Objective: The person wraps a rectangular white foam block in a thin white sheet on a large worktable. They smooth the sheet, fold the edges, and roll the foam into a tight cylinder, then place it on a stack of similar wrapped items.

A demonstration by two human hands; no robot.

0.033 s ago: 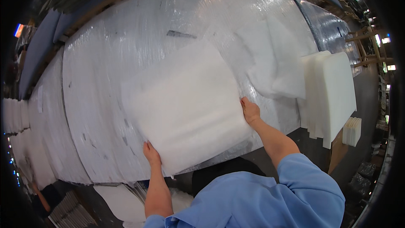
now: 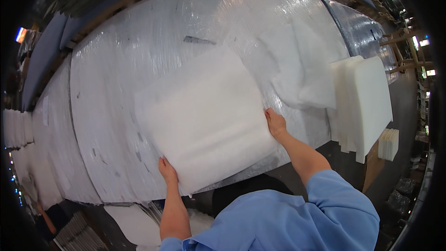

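- Covering the table (image 2: 116,79), clear film lies under everything.
- One white foam sheet (image 2: 204,121) rests flat on it, near the front edge.
- One foam stack (image 2: 367,97) stands at the right end.
- Right hand (image 2: 276,123) grips the sheet's right corner, fingers curled.
- Left hand (image 2: 167,171) pinches its near edge.

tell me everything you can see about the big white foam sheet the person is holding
The large white square foam sheet looks thin, soft and matte, with slightly rounded corners. It lies nearly flat, turned at an angle, on the plastic-wrapped work table, its near corner reaching past the table edge. The left hand grips its near left edge and the right hand its right edge. No marks, tears or creases show on it.
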